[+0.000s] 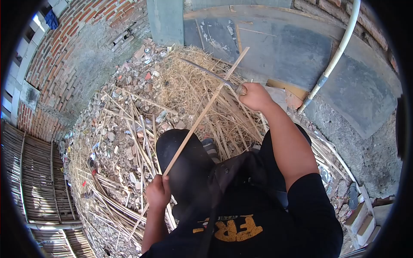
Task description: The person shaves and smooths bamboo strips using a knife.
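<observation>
My left hand (pixel 158 192) is closed round the lower end of a long, pale bamboo strip (pixel 198 120), which slants up and away to the right across my knee. In my right hand (pixel 255 97) is the handle of a long-bladed knife (pixel 205 71), its dark blade pointing up and to the left. The blade crosses the strip near its upper part and appears to touch it. Beneath the knife lies a heap of thin bamboo shavings (pixel 183 79).
Split bamboo strips (pixel 137 129) lie over rubble (pixel 129 88) on my left. A brick wall (pixel 71 56) stands at the far left. Grey boards (pixel 279 47) and a white pipe (pixel 337 56) stand at the right. A woven bamboo panel (pixel 38 180) is at the lower left.
</observation>
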A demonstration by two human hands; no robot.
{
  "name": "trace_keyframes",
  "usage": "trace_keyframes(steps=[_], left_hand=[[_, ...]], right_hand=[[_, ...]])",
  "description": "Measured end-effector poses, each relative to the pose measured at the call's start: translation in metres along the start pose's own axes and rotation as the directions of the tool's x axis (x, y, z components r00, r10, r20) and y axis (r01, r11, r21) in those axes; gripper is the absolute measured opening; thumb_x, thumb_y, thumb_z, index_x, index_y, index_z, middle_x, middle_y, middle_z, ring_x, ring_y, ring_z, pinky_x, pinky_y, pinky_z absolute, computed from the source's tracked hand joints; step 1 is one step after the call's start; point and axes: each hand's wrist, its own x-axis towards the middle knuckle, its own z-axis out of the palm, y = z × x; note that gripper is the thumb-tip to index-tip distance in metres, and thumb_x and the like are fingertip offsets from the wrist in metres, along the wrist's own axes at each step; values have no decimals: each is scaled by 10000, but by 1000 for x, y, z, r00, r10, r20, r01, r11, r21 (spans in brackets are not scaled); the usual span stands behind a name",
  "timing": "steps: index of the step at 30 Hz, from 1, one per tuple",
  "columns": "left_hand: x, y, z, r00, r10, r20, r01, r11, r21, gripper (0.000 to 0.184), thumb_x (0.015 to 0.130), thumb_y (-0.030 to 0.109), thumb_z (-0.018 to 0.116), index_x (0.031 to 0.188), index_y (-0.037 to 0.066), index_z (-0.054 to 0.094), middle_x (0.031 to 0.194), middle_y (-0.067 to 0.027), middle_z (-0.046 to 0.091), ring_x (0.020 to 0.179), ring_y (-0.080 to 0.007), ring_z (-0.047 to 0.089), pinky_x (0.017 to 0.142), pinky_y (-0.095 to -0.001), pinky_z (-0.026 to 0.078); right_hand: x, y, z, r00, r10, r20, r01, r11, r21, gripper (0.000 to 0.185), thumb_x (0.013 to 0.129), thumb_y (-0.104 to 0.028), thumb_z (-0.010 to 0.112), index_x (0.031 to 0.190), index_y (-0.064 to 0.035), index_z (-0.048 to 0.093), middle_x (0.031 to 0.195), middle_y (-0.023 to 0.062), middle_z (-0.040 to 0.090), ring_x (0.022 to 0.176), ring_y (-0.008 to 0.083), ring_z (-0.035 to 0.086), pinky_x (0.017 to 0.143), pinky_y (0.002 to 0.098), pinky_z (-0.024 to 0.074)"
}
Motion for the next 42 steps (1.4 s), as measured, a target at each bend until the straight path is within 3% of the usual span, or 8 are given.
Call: trace_keyframes(steps=[7, 16, 20, 29, 38, 39, 41, 42], left_hand=[[-3, -3, 19, 994, 37, -107, -39, 999, -15, 289, 1026, 273, 612, 846, 50, 576, 675, -229, 624, 595, -466, 622, 562, -564, 481], [-5, -2, 19, 984, 57, -170, -58, 998, 1, 232, 1019, 257, 624, 920, 46, 625, 723, -206, 654, 629, -439, 645, 571, -542, 500], [-5, -7, 24, 985, 58, -164, -63, 998, -26, 234, 1017, 258, 625, 920, 45, 630, 719, -207, 650, 624, -439, 643, 565, -539, 497], [-4, -17, 19, 983, 83, -166, -93, 994, -55, 245, 1018, 261, 626, 905, 43, 620, 706, -191, 636, 616, -420, 631, 559, -522, 486], [1, -17, 12, 920, 29, -390, -167, 931, -326, 244, 1036, 204, 595, 903, 0, 581, 641, -124, 551, 525, -275, 540, 515, -393, 415], [4, -14, 3, 897, 111, -427, -232, 942, -244, 304, 1089, 244, 525, 915, 0, 581, 612, -55, 544, 516, -147, 499, 505, -324, 397], [5, -18, 0, 868, 117, -482, -268, 929, -256, 292, 1086, 233, 529, 921, -1, 586, 607, -39, 531, 517, -129, 486, 504, -307, 386], [5, -12, -6, 880, 60, -470, -229, 923, -310, 236, 1035, 185, 591, 881, 7, 567, 628, -102, 526, 506, -251, 513, 502, -379, 390]], right_hand=[[-36, -50, -16, 943, -207, 260, 263, 944, -199, 317, 736, -199, 720, 1017, -53, 733, 933, 221, 733, 913, 436, 695, 817, 513, 555], [-16, -26, 8, 996, -88, 28, 89, 996, -26, 281, 746, -184, 709, 1005, -76, 736, 932, 225, 731, 905, 432, 702, 838, 510, 569], [-35, -55, -8, 933, -306, 189, 351, 891, -287, 303, 774, -238, 731, 1037, -88, 732, 924, 219, 742, 894, 441, 699, 824, 513, 560], [12, 16, -17, 933, 206, -295, -123, 953, 277, 386, 829, -288, 740, 1106, -18, 736, 950, 199, 757, 905, 372, 724, 861, 452, 552], [-1, 13, -37, 766, 272, -582, 197, 763, 616, 219, 899, -213, 813, 952, -43, 686, 730, 5, 632, 668, 108, 580, 641, 311, 482], [-2, 14, -39, 766, 289, -574, 225, 716, 660, 210, 901, -196, 813, 932, -49, 668, 720, -3, 618, 637, 99, 559, 610, 303, 463], [-3, 13, -46, 762, 307, -571, 298, 616, 729, 209, 906, -162, 812, 892, -60, 631, 699, -17, 590, 575, 82, 516, 548, 287, 424], [-4, 13, -48, 754, 323, -572, 311, 591, 744, 207, 909, -150, 810, 886, -66, 623, 693, -21, 581, 560, 76, 503, 532, 280, 413]])
